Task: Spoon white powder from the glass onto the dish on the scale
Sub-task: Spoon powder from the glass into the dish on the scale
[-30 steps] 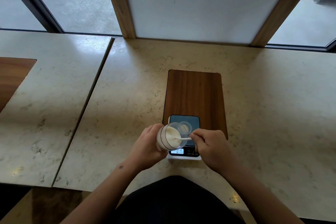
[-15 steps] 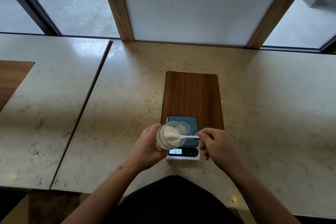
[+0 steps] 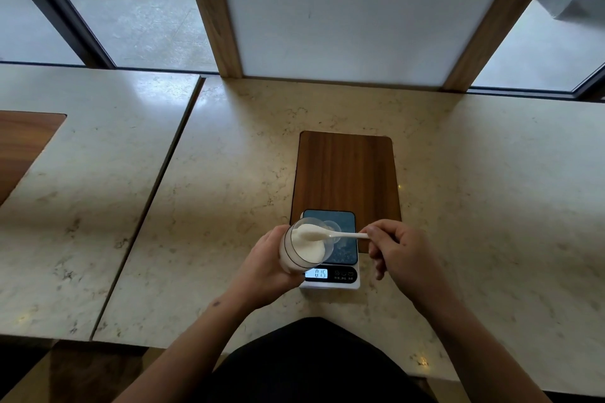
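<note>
My left hand [image 3: 265,267] grips a clear glass [image 3: 302,247] of white powder, tilted with its mouth toward the right, over the left part of the scale [image 3: 340,276]. My right hand [image 3: 397,253] pinches the handle of a white plastic spoon [image 3: 340,234]; its bowl sits inside the glass mouth, heaped with powder. A small clear dish [image 3: 332,227] rests on the scale's dark platform, partly hidden behind the glass rim. The lit display [image 3: 316,273] reads 015.
The scale stands on the near end of a wooden inlay [image 3: 345,170] in the marble counter [image 3: 474,206]. A seam [image 3: 157,193] separates a second counter slab at left, with another wooden inlay [image 3: 23,147]. Windows and wooden posts line the far edge.
The spoon's bowl has risen from deep in the powder to the glass mouth, loaded. My right hand has drawn back to the right. The glass stays tilted in my left hand.
</note>
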